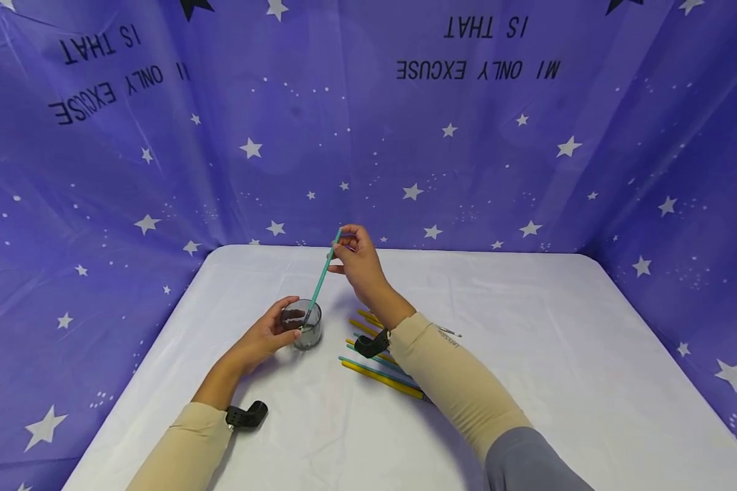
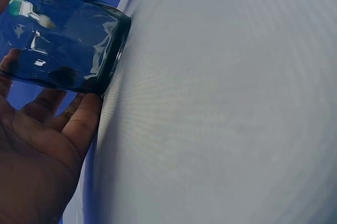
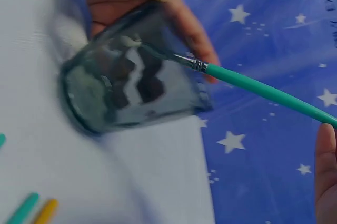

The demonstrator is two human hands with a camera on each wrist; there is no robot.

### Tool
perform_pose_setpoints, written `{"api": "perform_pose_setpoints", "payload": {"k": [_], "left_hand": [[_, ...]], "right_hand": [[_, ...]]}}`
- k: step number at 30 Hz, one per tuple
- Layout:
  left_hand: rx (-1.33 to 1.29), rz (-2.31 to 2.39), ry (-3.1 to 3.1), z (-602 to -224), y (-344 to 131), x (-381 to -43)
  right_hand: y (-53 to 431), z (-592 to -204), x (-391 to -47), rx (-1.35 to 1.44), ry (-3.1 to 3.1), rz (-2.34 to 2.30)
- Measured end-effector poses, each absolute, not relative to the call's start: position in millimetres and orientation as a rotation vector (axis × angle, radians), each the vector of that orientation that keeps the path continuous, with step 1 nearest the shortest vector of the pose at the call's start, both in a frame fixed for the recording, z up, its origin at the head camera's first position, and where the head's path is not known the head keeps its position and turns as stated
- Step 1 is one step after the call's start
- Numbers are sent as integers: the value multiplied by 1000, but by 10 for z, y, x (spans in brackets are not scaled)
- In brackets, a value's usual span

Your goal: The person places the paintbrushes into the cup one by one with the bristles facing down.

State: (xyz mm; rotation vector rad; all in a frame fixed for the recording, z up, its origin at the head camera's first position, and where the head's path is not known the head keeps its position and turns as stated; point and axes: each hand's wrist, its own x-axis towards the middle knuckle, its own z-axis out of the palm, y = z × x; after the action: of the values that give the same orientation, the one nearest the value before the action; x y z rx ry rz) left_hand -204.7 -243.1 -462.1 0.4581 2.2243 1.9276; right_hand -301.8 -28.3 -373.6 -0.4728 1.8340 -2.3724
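A clear, dark-tinted glass (image 1: 310,337) stands at the table's left-centre, with my left hand (image 1: 263,343) curved around its side, thumb near and fingers behind. In the left wrist view the glass (image 2: 63,34) has its base at the white tabletop, and fingers lie along its wall. My right hand (image 1: 359,264) pinches a teal-handled paintbrush (image 1: 323,278) near its top end, above and right of the glass. The brush slants down, bristles lowest. Through the wall in the right wrist view, the bristle end of the paintbrush (image 3: 263,90) shows inside the glass.
Several yellow and teal paintbrushes (image 1: 381,376) lie on the white table (image 1: 295,436), partly hidden under my right forearm. A thin tool's pale tip (image 1: 457,335) pokes out right of that forearm. A purple star-printed curtain (image 1: 405,157) hangs behind the table and along its sides.
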Motion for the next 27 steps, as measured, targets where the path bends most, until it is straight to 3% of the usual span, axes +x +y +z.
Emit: {"api": "perform_pose_setpoints", "payload": {"k": [27], "left_hand": [[438, 1906, 2230, -4622, -2448, -2049]], "right_hand": [[-583, -4060, -3100, -421, 1895, -2199]]}}
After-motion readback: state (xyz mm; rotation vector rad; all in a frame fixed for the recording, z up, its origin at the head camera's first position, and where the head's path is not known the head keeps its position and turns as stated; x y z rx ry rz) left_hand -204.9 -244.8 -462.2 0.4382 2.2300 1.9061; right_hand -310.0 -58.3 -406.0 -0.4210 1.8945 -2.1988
